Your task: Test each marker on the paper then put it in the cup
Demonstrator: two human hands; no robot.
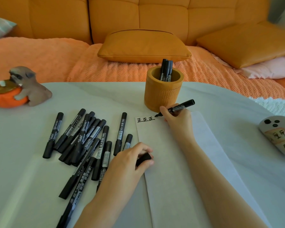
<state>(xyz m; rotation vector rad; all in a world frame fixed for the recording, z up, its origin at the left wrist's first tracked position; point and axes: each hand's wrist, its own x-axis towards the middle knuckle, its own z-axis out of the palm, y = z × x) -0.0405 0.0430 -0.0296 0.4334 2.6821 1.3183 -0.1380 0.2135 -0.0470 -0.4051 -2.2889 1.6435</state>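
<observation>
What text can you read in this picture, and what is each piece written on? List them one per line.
"正正正": handwritten at the top of the paper.
"记号笔 超大容量700": on a loose marker, along its barrel.
"05" or "OS", unclear: on the ghost figure; characters above it blurred.
Fine print on the marker in the right hand: too small to read.

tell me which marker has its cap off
The marker in the right hand, bare tip at the paper; the left hand holds a cap; the pile markers are capped.
</observation>
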